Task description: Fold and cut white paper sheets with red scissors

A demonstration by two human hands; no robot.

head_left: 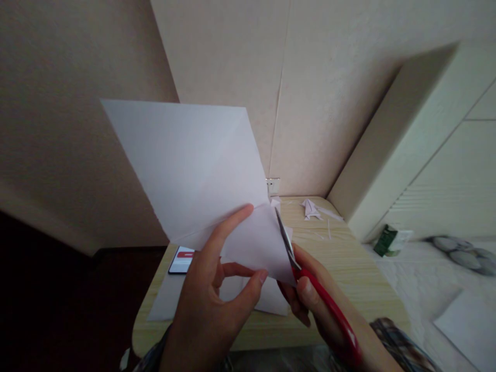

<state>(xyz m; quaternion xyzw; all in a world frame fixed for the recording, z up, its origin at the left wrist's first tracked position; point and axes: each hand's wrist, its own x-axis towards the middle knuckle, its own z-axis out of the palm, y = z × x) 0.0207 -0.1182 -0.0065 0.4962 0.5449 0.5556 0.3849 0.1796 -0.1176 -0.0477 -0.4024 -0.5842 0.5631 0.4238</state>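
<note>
Paper, one creased white sheet, is held up in the air over the table, its right edge against the blades of the scissors. The left hand grips it lightly, forefinger laid over the face near the crease and thumb by the lower edge; the right hand is closed round the red handles.

As I judge it, a crooked edge is the main danger: with nothing firm behind it, the sheet could sag or swing at the crease, and the blades would then stray from a straight line. A slack left grip could let the paper twist or slip. The left thumb lies not far from the blades, so a careless shift of either hand might bring skin too close. Whether the blades are parted around the edge, I cannot tell.

Counted: two hands, one pair of scissors, one sheet held. On the table are one phone, one folded paper figure, at least two thin strips, and white paper beneath the hands, one sheet or more. On the bed are one green box and one loose sheet.
</note>
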